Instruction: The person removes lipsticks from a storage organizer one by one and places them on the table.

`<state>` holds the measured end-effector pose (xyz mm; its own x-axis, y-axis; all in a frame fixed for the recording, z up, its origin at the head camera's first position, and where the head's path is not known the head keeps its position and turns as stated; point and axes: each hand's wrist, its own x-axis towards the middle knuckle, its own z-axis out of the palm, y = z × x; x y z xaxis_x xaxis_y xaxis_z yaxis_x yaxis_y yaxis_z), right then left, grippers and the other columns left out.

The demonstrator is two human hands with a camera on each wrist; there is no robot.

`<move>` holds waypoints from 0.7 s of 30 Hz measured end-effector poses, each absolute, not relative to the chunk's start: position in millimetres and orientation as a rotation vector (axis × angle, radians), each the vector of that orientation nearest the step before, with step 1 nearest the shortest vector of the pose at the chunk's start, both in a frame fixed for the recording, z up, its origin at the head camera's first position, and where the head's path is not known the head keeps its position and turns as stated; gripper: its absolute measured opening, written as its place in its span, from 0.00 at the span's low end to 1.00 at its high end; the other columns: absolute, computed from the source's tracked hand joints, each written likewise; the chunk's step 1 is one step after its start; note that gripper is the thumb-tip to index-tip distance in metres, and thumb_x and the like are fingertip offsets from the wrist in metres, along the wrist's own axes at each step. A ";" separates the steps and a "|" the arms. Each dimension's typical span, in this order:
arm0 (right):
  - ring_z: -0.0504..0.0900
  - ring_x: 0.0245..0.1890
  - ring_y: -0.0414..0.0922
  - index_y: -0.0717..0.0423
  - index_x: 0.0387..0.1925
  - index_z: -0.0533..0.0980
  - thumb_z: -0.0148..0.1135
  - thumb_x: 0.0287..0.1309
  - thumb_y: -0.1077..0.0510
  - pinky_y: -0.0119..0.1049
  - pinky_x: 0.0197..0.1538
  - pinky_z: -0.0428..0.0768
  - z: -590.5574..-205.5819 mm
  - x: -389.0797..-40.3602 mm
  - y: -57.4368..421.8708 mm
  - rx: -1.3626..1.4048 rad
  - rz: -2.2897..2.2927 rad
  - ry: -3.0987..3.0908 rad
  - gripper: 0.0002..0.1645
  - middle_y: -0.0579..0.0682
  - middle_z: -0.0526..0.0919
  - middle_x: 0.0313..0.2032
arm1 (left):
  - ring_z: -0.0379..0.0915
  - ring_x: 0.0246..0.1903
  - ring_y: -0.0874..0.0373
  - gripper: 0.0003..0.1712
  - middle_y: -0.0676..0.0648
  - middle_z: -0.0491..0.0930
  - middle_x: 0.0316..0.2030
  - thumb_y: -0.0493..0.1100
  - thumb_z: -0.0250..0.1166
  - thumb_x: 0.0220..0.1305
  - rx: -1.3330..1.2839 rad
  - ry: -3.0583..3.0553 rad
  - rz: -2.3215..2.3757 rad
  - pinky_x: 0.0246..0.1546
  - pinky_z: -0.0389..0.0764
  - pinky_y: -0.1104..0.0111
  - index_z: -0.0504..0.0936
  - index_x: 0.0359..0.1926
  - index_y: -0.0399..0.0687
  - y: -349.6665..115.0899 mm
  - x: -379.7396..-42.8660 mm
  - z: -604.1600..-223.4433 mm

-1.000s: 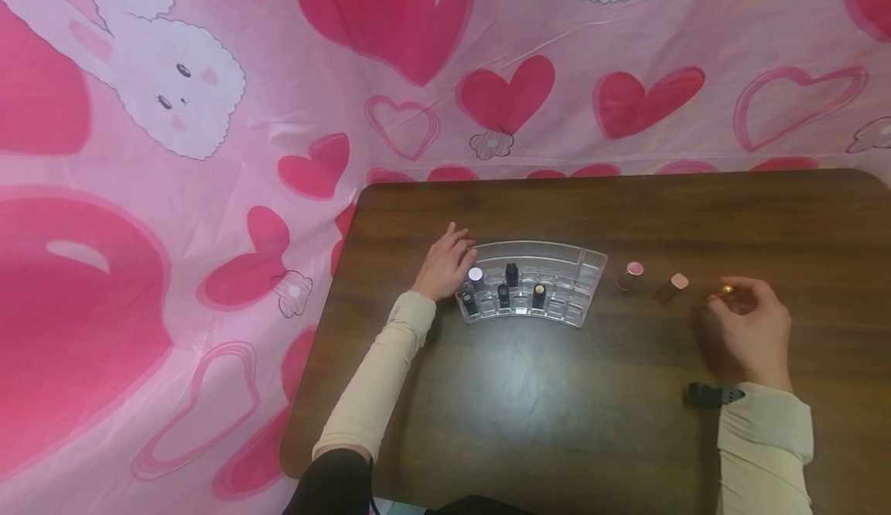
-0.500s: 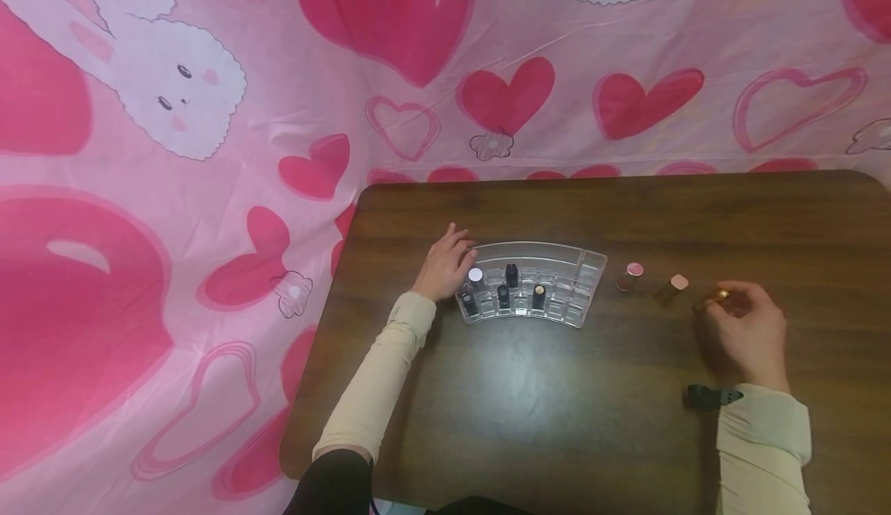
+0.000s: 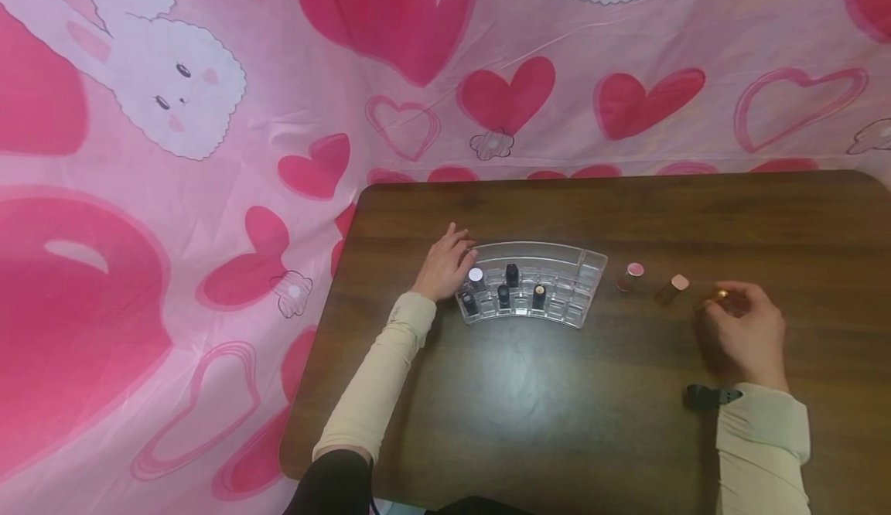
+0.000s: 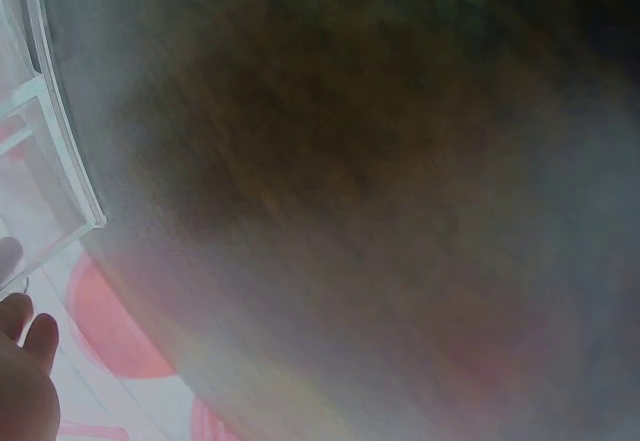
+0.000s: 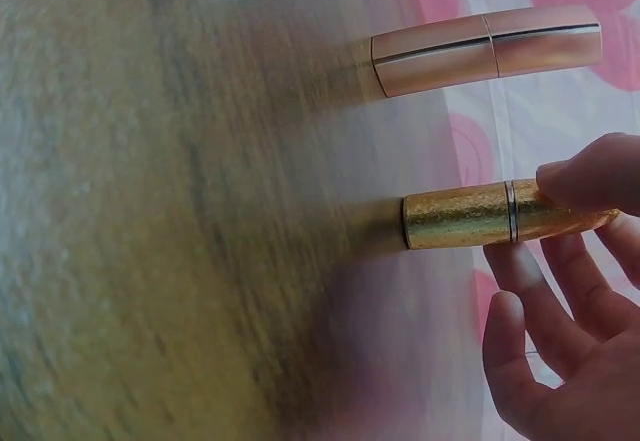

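My right hand (image 3: pixel 752 337) pinches a gold lipstick tube (image 5: pixel 458 218) by its upper end, thumb on one side and fingers on the other. The tube stands upright at the tabletop. Left of it stands a rose-gold lipstick (image 3: pixel 672 289), and further left one with a pink top (image 3: pixel 633 271). At the left end of a clear curved lipstick organizer (image 3: pixel 536 250), my left hand (image 3: pixel 440 269) lies with its fingers extended at the rim. The left wrist view catches only some fingertips (image 4: pixel 40 341) beside the clear wall.
Several dark lipsticks (image 3: pixel 512 274) and a white-topped one (image 3: pixel 476 277) stand in the organizer's slots. A brown wooden table (image 3: pixel 529 430) carries everything. Pink heart-patterned cloth (image 3: pixel 418 20) hangs behind it and on the left.
My right hand has shifted slightly left with the gold lipstick, then held still over the last half second. My left hand and the organizer have stayed in place.
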<state>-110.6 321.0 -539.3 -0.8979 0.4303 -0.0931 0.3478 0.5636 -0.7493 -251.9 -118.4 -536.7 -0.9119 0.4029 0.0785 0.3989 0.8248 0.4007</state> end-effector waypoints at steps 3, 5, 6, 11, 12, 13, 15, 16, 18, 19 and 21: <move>0.65 0.35 0.22 0.61 0.59 0.69 0.57 0.63 0.54 0.18 0.32 0.67 -539.2 -111.5 321.2 -0.669 1.262 -2.674 0.26 0.62 0.75 0.53 | 0.39 0.77 0.53 0.28 0.46 0.64 0.70 0.57 0.43 0.72 0.645 2.990 0.652 0.74 0.53 0.53 0.76 0.60 0.47 -118.1 -251.9 -536.2; 0.64 0.35 0.21 0.62 0.59 0.69 0.57 0.63 0.54 0.18 0.32 0.67 -539.0 -111.8 321.0 -0.670 1.265 -2.677 0.26 0.61 0.75 0.52 | 0.40 0.77 0.52 0.28 0.46 0.64 0.70 0.58 0.43 0.73 0.648 2.995 0.644 0.74 0.53 0.53 0.76 0.60 0.47 -117.7 -251.9 -536.2; 0.64 0.35 0.22 0.62 0.59 0.69 0.57 0.63 0.54 0.18 0.32 0.66 -539.0 -111.9 321.0 -0.668 1.271 -2.678 0.26 0.61 0.75 0.52 | 0.40 0.76 0.52 0.28 0.45 0.64 0.70 0.58 0.43 0.73 0.649 2.995 0.642 0.74 0.54 0.53 0.76 0.59 0.47 -117.5 -251.9 -536.1; 0.67 0.38 0.27 0.62 0.60 0.68 0.56 0.64 0.53 0.21 0.33 0.66 -540.1 -112.1 321.1 -0.664 1.284 -2.712 0.27 0.63 0.74 0.55 | 0.40 0.77 0.52 0.29 0.46 0.64 0.70 0.58 0.42 0.73 0.646 2.992 0.634 0.74 0.53 0.54 0.76 0.60 0.47 -117.2 -251.7 -537.0; 0.68 0.38 0.29 0.62 0.60 0.68 0.56 0.64 0.53 0.22 0.33 0.66 -540.4 -112.1 321.2 -0.663 1.285 -2.716 0.27 0.64 0.73 0.56 | 0.40 0.77 0.52 0.29 0.46 0.64 0.70 0.58 0.42 0.73 0.645 2.991 0.635 0.74 0.53 0.54 0.76 0.60 0.47 -117.3 -251.8 -537.3; 0.68 0.38 0.28 0.62 0.60 0.68 0.56 0.64 0.53 0.21 0.33 0.66 -540.5 -112.2 321.4 -0.660 1.284 -2.716 0.27 0.64 0.73 0.56 | 0.40 0.77 0.52 0.29 0.46 0.64 0.70 0.58 0.42 0.73 0.645 2.992 0.635 0.74 0.53 0.54 0.76 0.60 0.47 -117.5 -251.8 -537.7; 0.67 0.37 0.27 0.62 0.60 0.68 0.56 0.64 0.53 0.20 0.33 0.66 -540.6 -112.3 321.5 -0.655 1.281 -2.712 0.27 0.64 0.73 0.56 | 0.40 0.77 0.52 0.28 0.46 0.64 0.70 0.58 0.42 0.73 0.651 2.995 0.631 0.74 0.53 0.54 0.76 0.60 0.47 -117.7 -252.3 -538.4; 0.66 0.36 0.25 0.62 0.60 0.68 0.57 0.63 0.53 0.19 0.32 0.66 -540.6 -112.5 321.6 -0.652 1.279 -2.705 0.27 0.64 0.74 0.55 | 0.40 0.76 0.52 0.28 0.46 0.64 0.70 0.58 0.42 0.73 0.653 2.997 0.629 0.74 0.53 0.54 0.76 0.60 0.47 -117.9 -252.4 -538.6; 0.64 0.34 0.21 0.62 0.59 0.69 0.57 0.63 0.53 0.18 0.32 0.66 -540.7 -112.9 321.5 -0.649 1.276 -2.690 0.27 0.63 0.74 0.53 | 0.41 0.76 0.51 0.29 0.46 0.64 0.70 0.58 0.42 0.73 0.658 3.003 0.626 0.74 0.54 0.54 0.76 0.60 0.46 -117.8 -252.6 -538.6; 0.63 0.34 0.20 0.63 0.59 0.69 0.57 0.63 0.54 0.17 0.32 0.66 -540.8 -113.0 321.5 -0.646 1.274 -2.683 0.26 0.62 0.75 0.52 | 0.41 0.76 0.51 0.29 0.46 0.64 0.70 0.58 0.42 0.73 0.655 3.004 0.627 0.74 0.54 0.54 0.76 0.60 0.46 -117.8 -252.7 -538.5; 0.62 0.33 0.19 0.63 0.58 0.69 0.58 0.62 0.54 0.17 0.32 0.66 -541.1 -113.3 321.5 -0.640 1.271 -2.671 0.26 0.59 0.75 0.49 | 0.41 0.76 0.52 0.29 0.46 0.64 0.70 0.58 0.42 0.73 0.651 3.002 0.632 0.74 0.54 0.54 0.76 0.60 0.47 -117.6 -252.6 -537.8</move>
<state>-113.3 321.5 -541.1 -0.9042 0.4204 -0.0754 0.3235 0.5590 -0.7634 -252.6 -117.6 -537.8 -0.9138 0.3984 0.0786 0.3963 0.8326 0.3869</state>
